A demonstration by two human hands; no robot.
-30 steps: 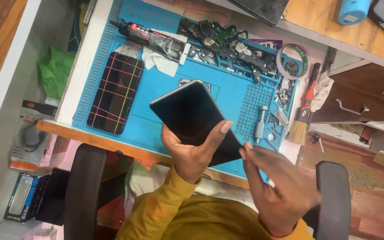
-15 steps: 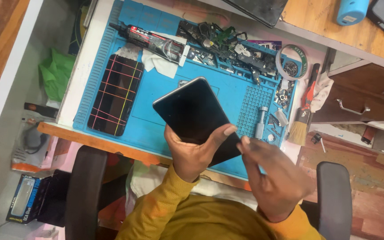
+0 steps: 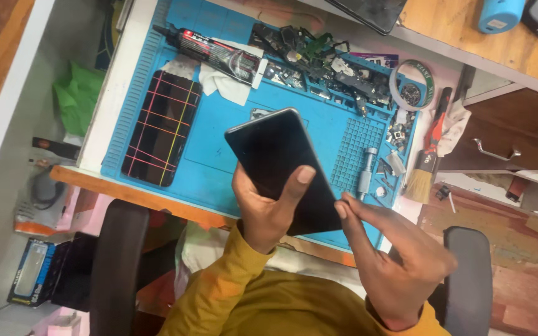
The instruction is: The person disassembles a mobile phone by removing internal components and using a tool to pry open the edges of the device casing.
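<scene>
A black smartphone [image 3: 278, 160] with a dark screen is held tilted above a blue work mat [image 3: 219, 140]. My left hand [image 3: 266, 208] grips its lower half, with the thumb across the glass. My right hand [image 3: 390, 255] pinches the phone's lower right corner with its fingertips. On the mat to the left lies a second black phone [image 3: 162, 127] crossed by thin coloured lines.
A black and red glue tube [image 3: 216, 53] and white cloth [image 3: 225, 84] lie at the mat's top. Several small dark parts [image 3: 325, 62], a tape ring [image 3: 411, 84], a metal cylinder [image 3: 366, 168], a brush [image 3: 420, 180] and a drawer [image 3: 512, 140] are to the right.
The phone and both hands have shifted slightly right in the view. My right fingertips have closed in on the phone's lower right corner.
</scene>
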